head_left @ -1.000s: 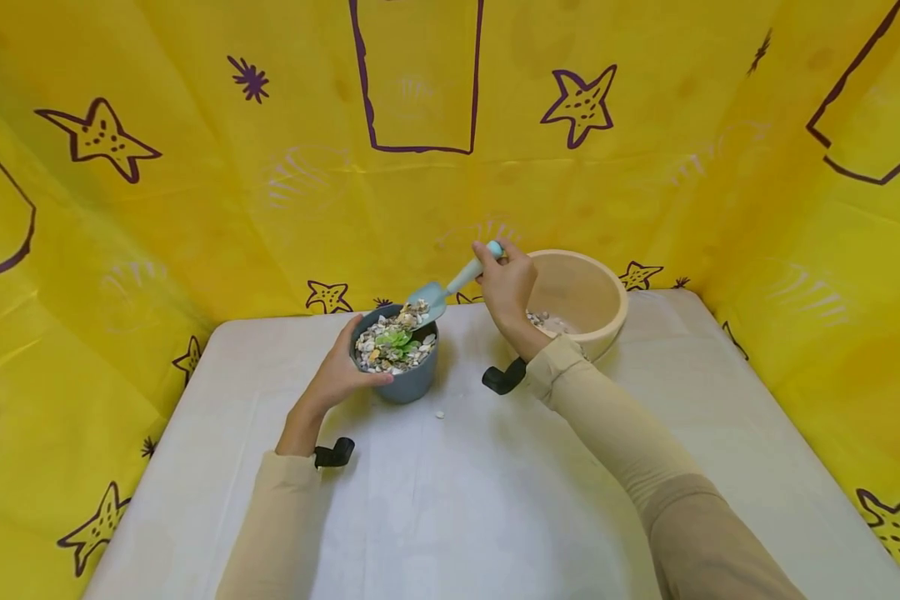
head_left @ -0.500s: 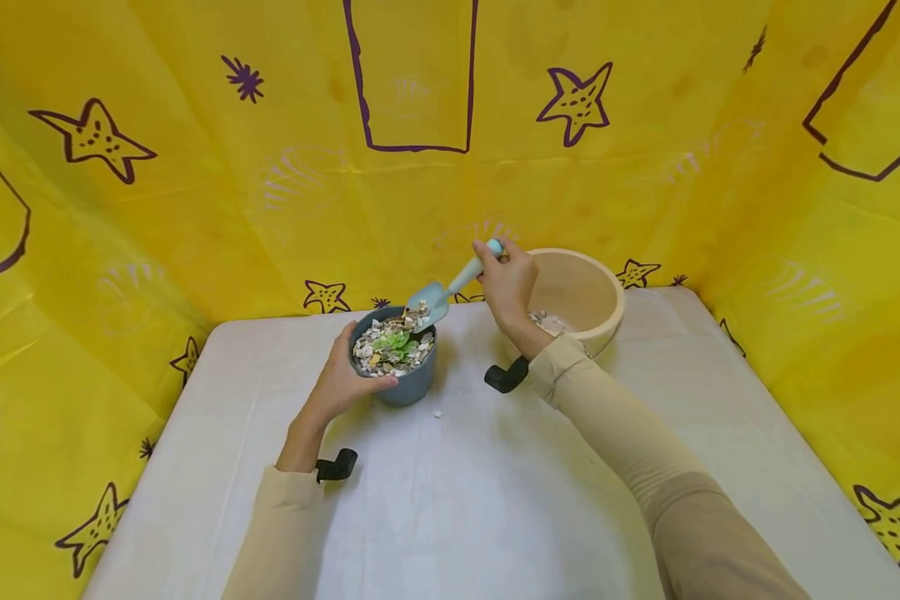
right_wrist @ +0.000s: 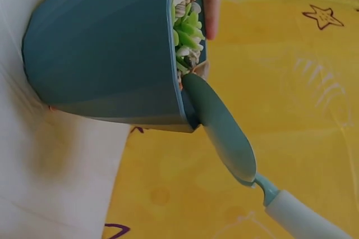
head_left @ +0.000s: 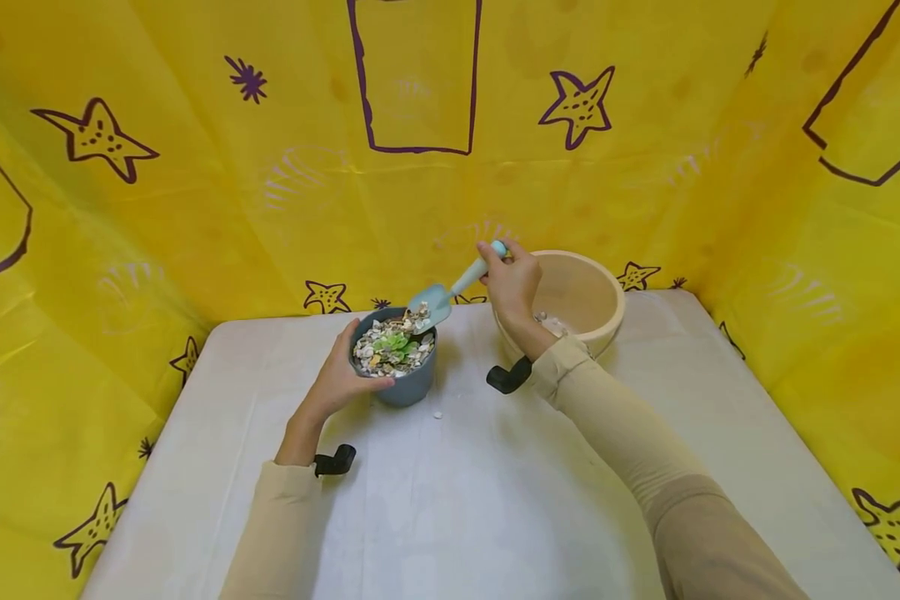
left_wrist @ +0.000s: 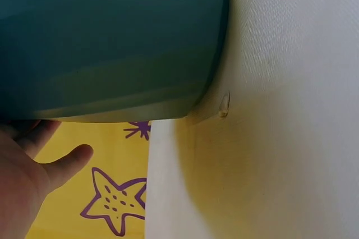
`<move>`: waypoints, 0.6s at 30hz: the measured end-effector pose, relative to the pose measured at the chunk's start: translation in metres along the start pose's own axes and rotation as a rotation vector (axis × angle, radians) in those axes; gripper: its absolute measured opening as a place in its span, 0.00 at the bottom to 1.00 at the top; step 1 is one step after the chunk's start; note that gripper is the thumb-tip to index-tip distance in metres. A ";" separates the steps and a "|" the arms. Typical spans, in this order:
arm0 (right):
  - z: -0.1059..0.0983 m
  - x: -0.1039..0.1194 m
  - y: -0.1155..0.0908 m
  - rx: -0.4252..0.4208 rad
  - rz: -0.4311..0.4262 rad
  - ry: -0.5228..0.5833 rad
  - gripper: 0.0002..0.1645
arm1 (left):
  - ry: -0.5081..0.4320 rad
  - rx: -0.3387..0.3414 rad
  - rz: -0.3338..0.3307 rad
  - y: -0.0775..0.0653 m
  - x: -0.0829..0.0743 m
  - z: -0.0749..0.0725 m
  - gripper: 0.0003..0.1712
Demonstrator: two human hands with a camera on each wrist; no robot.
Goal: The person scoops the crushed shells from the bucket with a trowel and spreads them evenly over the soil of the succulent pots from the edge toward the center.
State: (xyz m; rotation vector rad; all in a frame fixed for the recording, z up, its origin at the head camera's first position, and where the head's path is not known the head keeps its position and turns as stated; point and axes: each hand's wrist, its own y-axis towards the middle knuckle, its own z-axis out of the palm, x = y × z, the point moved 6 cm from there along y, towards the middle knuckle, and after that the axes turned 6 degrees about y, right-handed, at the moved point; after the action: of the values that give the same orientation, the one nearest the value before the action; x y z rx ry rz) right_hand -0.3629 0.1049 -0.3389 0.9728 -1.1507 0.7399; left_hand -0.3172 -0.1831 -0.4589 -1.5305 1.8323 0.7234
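A blue-grey plant pot [head_left: 411, 388] stands on the table, filled with pale shell-like chips around a small green succulent [head_left: 393, 342]. My left hand [head_left: 337, 379] grips the pot at its left side, thumb across the front near the rim. With its fingers, my right hand [head_left: 516, 285] holds a light-blue hand trowel [head_left: 437, 302] by the handle's upper end. The trowel slopes down to the left, its tip inside the pot's right rim and some chips on its blade. In the right wrist view the trowel blade [right_wrist: 227, 132] crosses the rim beside the succulent [right_wrist: 188, 34].
A beige bowl [head_left: 604, 327] with some chips at its bottom stands at the back right, partly behind the right hand. One loose chip [head_left: 438, 415] lies on the white-covered table [head_left: 450, 500] in front of the pot. A yellow patterned curtain [head_left: 420, 208] surrounds the table.
My right hand and the trowel have shifted very slightly right. The left hand keeps its grip on the pot, and the chips on the blade look much the same.
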 end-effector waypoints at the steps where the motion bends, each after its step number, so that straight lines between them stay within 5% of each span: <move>1: 0.000 0.001 0.000 0.003 -0.007 0.001 0.18 | -0.006 -0.002 -0.001 0.000 0.000 0.000 0.74; 10: 0.002 0.007 -0.004 0.018 -0.083 0.001 0.20 | -0.025 -0.017 0.005 -0.002 -0.001 0.002 0.73; 18: 0.005 0.023 -0.014 0.060 -0.287 -0.031 0.14 | 0.001 -0.015 -0.005 -0.002 0.001 0.002 0.74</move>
State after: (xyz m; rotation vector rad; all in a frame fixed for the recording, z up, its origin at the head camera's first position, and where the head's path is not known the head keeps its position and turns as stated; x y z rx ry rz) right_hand -0.3463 0.0941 -0.3191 1.1750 -0.9930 0.5320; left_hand -0.3155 -0.1826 -0.4610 -1.5448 1.8277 0.7361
